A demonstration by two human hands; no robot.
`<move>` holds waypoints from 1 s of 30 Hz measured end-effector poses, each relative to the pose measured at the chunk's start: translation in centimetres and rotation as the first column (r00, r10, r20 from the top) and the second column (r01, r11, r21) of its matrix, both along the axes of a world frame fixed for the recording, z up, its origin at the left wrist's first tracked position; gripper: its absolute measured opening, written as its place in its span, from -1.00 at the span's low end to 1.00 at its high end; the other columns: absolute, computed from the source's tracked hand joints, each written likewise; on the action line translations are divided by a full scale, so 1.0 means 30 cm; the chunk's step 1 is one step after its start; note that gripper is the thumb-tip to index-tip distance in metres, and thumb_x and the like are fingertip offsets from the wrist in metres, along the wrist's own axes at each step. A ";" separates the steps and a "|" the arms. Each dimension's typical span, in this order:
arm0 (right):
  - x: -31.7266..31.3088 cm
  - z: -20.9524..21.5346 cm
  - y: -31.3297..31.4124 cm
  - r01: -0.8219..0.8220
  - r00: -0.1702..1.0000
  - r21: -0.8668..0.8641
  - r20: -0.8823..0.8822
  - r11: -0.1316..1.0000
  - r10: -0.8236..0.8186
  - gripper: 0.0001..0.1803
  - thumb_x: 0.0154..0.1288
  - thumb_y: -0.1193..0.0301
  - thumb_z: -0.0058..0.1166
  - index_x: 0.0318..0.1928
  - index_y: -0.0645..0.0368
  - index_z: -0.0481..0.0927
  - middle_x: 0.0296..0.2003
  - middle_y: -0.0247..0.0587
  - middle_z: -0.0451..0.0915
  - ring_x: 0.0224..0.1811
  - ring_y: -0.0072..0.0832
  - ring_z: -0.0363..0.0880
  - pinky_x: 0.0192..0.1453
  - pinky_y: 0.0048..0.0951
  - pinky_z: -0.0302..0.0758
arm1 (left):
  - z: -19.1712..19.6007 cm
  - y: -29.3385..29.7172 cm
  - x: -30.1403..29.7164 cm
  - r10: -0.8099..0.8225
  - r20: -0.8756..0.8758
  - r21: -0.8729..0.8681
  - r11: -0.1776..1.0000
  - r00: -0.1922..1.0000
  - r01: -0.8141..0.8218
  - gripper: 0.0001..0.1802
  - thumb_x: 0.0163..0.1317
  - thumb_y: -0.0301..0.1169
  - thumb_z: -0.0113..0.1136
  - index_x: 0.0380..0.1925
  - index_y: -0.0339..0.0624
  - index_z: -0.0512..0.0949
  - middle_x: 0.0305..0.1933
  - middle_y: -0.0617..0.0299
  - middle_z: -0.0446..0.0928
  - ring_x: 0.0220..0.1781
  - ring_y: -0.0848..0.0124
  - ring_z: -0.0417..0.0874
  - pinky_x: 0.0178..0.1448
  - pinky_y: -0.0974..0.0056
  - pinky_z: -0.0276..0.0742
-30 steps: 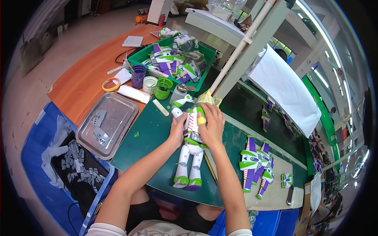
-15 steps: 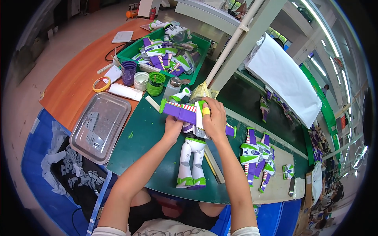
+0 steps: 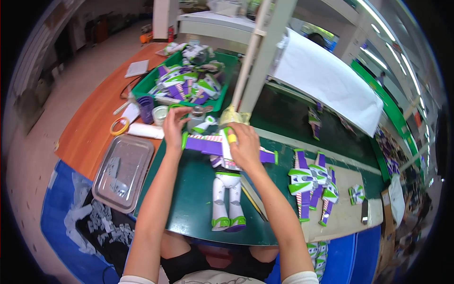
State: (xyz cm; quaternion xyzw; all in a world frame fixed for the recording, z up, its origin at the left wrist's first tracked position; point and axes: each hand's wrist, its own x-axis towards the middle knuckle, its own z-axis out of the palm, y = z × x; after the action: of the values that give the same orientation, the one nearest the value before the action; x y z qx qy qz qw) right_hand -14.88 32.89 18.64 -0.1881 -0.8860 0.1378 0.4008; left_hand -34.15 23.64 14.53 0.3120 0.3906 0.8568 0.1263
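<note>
A white, green and purple toy space figure (image 3: 228,181) lies on its back or front on the green tabletop, legs toward me, with striped purple wings spread to both sides. My right hand (image 3: 244,147) is closed round its upper body, hiding much of the chest and head end; a yellow band wraps one finger. My left hand (image 3: 175,124) is off the figure, fingers curved apart, beside the wing's left tip. It covers most of the green jar behind it. Near that hand stand a clear bottle with a metal top (image 3: 195,118) and a white jar (image 3: 160,115).
A green crate (image 3: 230,87) heaped with toy parts stands at the back. On the left are a purple jar (image 3: 146,110), a tape roll (image 3: 119,126) and a clear tray (image 3: 135,201) holding grey pieces. More wing packs (image 3: 307,182) lie on a board at right. A post (image 3: 272,61) rises behind.
My left hand has let go of the figure and moved up and left toward the jars. My right hand still holds the figure. The whole view has shifted slightly.
</note>
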 end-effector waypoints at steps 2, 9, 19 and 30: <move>-0.002 -0.026 0.019 0.014 1.000 -0.015 0.004 1.000 -0.014 -0.75 0.21 0.36 -0.09 -0.14 0.15 0.54 -0.14 -0.12 0.54 -0.07 -0.13 0.41 0.05 -0.19 0.28 | 0.012 -0.015 0.201 0.079 -0.459 -0.122 0.981 0.885 -0.151 -0.62 0.31 -0.29 -0.19 -0.06 -0.33 0.44 0.02 0.07 0.47 0.11 0.27 0.45 0.19 0.17 0.30; 0.082 -0.035 0.091 -0.093 0.972 -0.289 -0.235 0.953 0.024 -0.66 0.32 0.29 -0.16 -0.01 0.22 0.47 0.01 0.06 0.46 0.16 -0.09 0.33 0.26 -0.24 0.17 | -0.014 0.050 0.481 0.189 -0.615 -0.121 0.937 0.765 -0.329 -0.75 0.22 -0.60 -0.22 -0.15 -0.35 0.42 0.04 -0.03 0.45 0.23 0.07 0.36 0.32 0.11 0.17; 0.096 -0.276 -0.021 0.060 0.746 -0.325 -0.614 0.944 -0.259 -0.56 0.29 0.39 -0.18 0.17 0.23 0.28 0.15 -0.01 0.32 0.24 -0.11 0.23 0.31 -0.19 0.09 | -0.064 0.054 0.500 0.258 -0.696 -0.140 0.867 0.670 -0.479 -0.57 0.33 -0.38 -0.21 0.14 -0.42 0.24 0.24 -0.12 0.24 0.28 0.01 0.23 0.34 0.09 0.06; 0.500 -0.089 -0.403 -0.268 0.752 -0.603 -0.619 0.751 -0.228 -0.38 0.24 0.34 -0.03 0.23 0.29 0.07 0.11 0.09 0.18 0.21 -0.05 0.19 0.27 -0.27 0.17 | 0.056 -0.286 0.779 0.085 -0.662 -0.340 0.851 0.744 -0.400 -0.46 0.31 -0.38 -0.03 0.23 -0.36 0.13 0.23 -0.03 0.22 0.21 0.23 0.31 0.24 0.22 0.24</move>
State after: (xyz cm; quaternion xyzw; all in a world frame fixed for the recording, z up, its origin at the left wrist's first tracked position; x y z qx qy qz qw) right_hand 0.13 20.81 15.97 -0.2456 -0.5805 0.5027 0.5916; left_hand -10.79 15.05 16.21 0.4833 0.6400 0.5947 -0.0563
